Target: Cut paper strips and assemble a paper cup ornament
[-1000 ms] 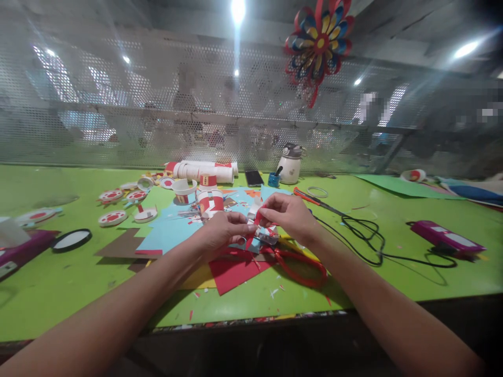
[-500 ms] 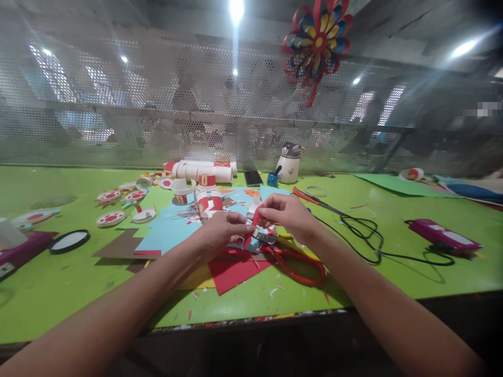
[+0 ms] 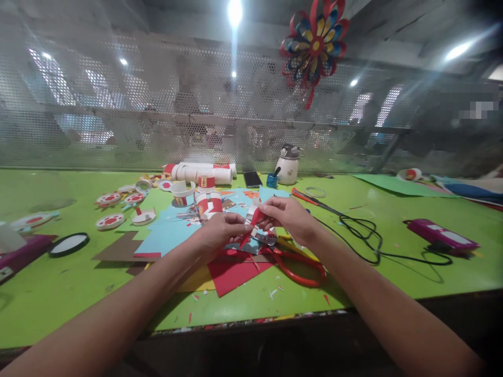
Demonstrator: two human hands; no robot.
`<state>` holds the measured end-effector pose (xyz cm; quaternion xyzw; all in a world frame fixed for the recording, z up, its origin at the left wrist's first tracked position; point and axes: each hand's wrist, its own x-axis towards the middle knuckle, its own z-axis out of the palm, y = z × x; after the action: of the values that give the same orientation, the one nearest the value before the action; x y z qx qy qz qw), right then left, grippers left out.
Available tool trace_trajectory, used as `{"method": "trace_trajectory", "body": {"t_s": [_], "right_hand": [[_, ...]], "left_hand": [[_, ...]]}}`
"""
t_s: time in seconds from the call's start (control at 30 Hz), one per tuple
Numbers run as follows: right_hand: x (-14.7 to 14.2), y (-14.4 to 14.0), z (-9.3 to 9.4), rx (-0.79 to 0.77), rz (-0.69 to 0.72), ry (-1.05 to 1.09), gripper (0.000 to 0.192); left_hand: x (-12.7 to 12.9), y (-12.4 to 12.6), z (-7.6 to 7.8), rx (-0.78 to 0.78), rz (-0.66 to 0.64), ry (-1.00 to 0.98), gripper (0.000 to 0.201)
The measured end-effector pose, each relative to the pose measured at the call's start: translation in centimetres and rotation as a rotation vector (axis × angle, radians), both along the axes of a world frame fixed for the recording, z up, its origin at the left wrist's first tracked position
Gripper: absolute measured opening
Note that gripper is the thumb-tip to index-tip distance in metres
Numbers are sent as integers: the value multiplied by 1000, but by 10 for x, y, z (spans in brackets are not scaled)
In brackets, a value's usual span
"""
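I pinch one small red paper strip between both my hands, just above the tabletop. My left hand closes its fingers on the strip's lower end, and my right hand closes its fingers on the upper end, so the strip runs slanted between them. Whether it is folded I cannot tell.

Under my fingers lies one pair of red-handled scissors, on a spread of paper sheets: one red, one light blue, one brown. Beyond my left fingers stand two red-and-white paper cups. Further left I count four round red-and-white discs and one black-rimmed lens. Right of my right fingers runs one black cable, ending near one purple case. Behind my fingers stands one white jar, beside one black phone.
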<state>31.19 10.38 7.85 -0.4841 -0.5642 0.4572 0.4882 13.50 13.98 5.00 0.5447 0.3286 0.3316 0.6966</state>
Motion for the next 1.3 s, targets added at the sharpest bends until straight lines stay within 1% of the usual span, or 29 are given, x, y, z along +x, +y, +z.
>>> {"method": "trace_trajectory", "body": {"t_s": [0.1, 0.2, 0.3, 0.4, 0.83, 1.0, 1.07, 1.2, 1.3], "right_hand": [[-3, -2, 0, -2, 17, -30, 22], [-4, -2, -2, 39, 23, -57, 16], [-4, -3, -4, 73, 22, -60, 12], [-4, -2, -4, 73, 15, -50, 10], [-4, -1, -4, -1, -16, 16, 15], [-1, 1, -8, -5, -2, -20, 19], [-2, 0, -9, 13, -1, -47, 17], [-6, -2, -9, 100, 9, -100, 14], [-7, -2, -8, 109, -14, -140, 13]], "left_hand": [[0, 0, 0, -5, -9, -15, 23], [-1, 0, -1, -31, -21, -37, 25], [0, 1, -2, -52, -33, -63, 26], [1, 1, -1, -63, -37, -84, 27], [1, -4, 6, -77, -9, -61, 27], [0, -5, 9, -66, 16, -67, 29], [1, -4, 8, -54, 10, -77, 30], [1, -3, 5, -55, -4, -85, 30], [1, -4, 5, -45, -13, -73, 28]]}}
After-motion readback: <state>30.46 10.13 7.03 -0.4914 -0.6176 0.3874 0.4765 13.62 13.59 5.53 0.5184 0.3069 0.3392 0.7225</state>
